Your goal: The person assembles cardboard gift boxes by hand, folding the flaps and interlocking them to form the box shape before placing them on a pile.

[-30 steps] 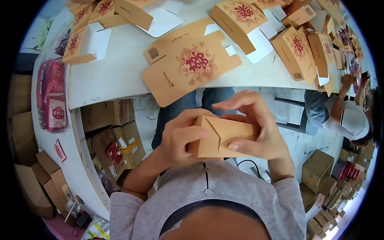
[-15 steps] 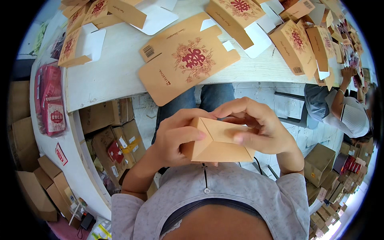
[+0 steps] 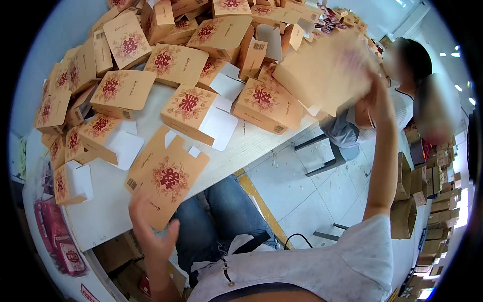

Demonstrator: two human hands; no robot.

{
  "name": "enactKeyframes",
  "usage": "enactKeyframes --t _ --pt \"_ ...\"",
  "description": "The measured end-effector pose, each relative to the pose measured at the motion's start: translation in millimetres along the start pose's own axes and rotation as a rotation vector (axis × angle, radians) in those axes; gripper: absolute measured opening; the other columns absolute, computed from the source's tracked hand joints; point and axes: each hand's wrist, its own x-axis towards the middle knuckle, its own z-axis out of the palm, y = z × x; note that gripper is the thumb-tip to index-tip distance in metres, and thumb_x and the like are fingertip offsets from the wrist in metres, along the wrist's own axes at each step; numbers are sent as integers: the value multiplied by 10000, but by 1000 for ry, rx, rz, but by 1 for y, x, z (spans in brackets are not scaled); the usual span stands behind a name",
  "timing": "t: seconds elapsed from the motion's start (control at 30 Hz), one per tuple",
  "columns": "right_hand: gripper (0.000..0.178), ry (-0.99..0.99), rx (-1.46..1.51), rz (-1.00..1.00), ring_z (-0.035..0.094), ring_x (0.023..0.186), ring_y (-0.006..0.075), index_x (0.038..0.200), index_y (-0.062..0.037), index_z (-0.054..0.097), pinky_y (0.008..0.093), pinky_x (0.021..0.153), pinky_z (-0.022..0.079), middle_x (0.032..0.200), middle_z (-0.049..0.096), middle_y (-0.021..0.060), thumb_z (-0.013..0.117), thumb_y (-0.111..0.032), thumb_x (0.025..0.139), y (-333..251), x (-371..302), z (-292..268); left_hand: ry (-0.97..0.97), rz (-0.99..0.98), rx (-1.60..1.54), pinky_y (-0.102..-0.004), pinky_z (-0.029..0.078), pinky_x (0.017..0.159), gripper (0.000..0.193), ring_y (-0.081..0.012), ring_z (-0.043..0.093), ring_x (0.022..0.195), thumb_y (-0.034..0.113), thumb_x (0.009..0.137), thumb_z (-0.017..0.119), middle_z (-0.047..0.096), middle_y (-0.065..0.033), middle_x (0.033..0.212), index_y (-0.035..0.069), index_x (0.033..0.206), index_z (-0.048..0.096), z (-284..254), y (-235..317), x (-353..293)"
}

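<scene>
My left hand [image 3: 150,234] is at the near table edge, thumb and fingers apart, beside the lower end of a flat, unfolded tan carton [image 3: 183,163] with a red emblem and floral print. Whether the fingertips touch it, I cannot tell. Stretched out to the far right, my right hand [image 3: 378,95] is at the edge of a tan box [image 3: 319,73] and appears to grip it. Both are smeared by motion, and the fingers are partly hidden. Several part-folded cartons with white inner flaps, such as an open one [image 3: 188,108], lie beyond the flat carton.
A heap of tan printed boxes [image 3: 171,65] covers the back of the white table [image 3: 100,221]. Red packets in clear wrap [image 3: 65,246] hang at the left side. Another person [image 3: 402,100] sits at the right by a grey stool [image 3: 334,156]. Brown cartons [image 3: 405,216] are stacked beyond.
Both hands were together on a box before my chest. My right hand has swung far right with a box; my left has moved to the flat carton. The view has turned toward the heap.
</scene>
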Motion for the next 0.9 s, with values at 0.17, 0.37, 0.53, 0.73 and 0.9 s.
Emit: enactKeyframes --t 0.17,0.37,0.53,0.73,0.9 --pt "890 155 96 96 541 979 295 1384 -103 177 434 816 456 1380 190 153 632 -518 741 12 132 -51 -132 -155 585 -453 271 1013 893 -345 332 1239 323 573 777 311 -209 1367 -8 1287 355 6 -44 35" --pt "429 -37 -111 86 550 927 166 1189 -123 455 296 755 428 1071 514 23 584 -337 841 54 94 3 -277 -309 735 -470 266 986 1034 -341 317 1253 416 503 794 295 -189 1390 4 1330 329 -6 -51 54" --pt "303 -221 -342 33 556 906 108 1152 -119 496 245 737 414 1066 532 -2 516 -270 891 68 37 53 -298 -359 672 -449 305 938 1057 -332 378 1179 425 474 803 298 -162 1392 30 1337 337 -5 -43 56" --pt "268 -643 -314 -170 571 784 130 1072 -65 529 239 656 439 1028 549 50 565 -100 809 88 -80 160 -155 -233 762 -411 341 813 995 -292 432 1014 429 452 820 384 -131 1281 25 1266 416 -2 -53 50" --pt "379 -552 -654 -637 537 831 259 1038 -31 551 341 646 449 1000 528 148 679 -200 725 125 -154 234 -237 -346 713 -430 337 858 871 -304 402 1091 345 479 817 428 -114 1221 40 1207 449 -6 -45 51"
